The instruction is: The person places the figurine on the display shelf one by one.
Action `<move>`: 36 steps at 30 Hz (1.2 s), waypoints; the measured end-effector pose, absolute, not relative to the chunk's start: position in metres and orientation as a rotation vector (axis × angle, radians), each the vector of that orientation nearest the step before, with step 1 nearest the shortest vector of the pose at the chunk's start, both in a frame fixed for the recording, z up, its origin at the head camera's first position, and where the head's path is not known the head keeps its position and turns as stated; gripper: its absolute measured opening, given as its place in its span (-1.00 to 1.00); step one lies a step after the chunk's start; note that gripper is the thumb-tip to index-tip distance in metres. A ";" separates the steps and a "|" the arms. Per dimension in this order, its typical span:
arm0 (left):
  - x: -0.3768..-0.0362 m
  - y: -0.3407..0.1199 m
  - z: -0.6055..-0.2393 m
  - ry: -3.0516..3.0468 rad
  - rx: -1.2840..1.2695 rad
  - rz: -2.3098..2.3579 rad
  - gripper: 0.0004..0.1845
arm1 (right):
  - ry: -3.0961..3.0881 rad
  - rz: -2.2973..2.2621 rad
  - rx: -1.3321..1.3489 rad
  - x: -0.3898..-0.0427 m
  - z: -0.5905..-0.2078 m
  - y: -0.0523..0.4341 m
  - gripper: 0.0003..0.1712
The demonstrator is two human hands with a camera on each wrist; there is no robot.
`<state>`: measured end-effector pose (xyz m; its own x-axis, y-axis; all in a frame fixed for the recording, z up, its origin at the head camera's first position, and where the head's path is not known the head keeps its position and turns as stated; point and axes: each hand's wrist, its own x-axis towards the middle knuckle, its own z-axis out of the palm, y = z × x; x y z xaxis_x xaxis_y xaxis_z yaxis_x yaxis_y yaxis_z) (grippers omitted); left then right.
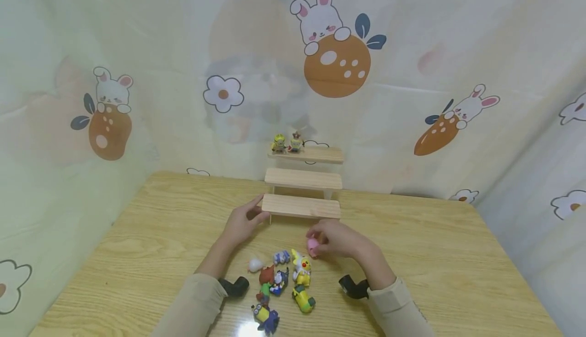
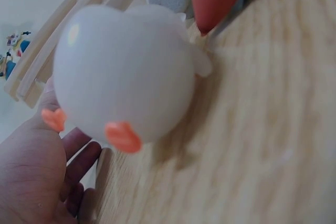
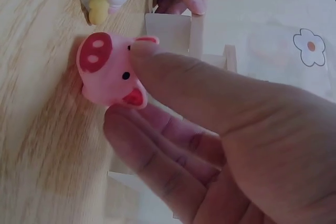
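The only writing is on the backdrop sheet (image 1: 412, 72): dark letters in the top right corner of the head view, cut off by the frame edge, too little showing to read. The toys, the wooden steps (image 1: 303, 179) and the table (image 1: 458, 255) carry no legible text.

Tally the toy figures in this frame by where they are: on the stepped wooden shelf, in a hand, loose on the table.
On the stepped shelf, top step: 2 yellow figures
Held in the right hand: 1 pink pig
Loose on the table: about 8 figures, counting the white one; the cluster is too tight for an exact count
Total: about 11
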<state>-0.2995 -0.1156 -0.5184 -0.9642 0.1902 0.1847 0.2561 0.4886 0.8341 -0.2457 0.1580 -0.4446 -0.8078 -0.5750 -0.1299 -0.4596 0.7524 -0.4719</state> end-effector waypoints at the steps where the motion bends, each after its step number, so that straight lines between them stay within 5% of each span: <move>1: -0.300 -0.116 -0.519 -2.652 -0.397 -1.503 -0.32 | 2.691 -0.614 -0.802 -0.245 -0.444 0.158 -0.69; 36: -0.296 -0.114 -0.515 -2.649 -0.401 -1.505 -0.34 | 2.742 -0.548 -0.757 -0.241 -0.442 0.159 -0.63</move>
<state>-0.2962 -0.1144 -0.5153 -0.9637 0.1909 0.1866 0.2580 0.4866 0.8346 -0.2414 0.1590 -0.4416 -0.8358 -0.5329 -0.1321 -0.4412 0.7952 -0.4160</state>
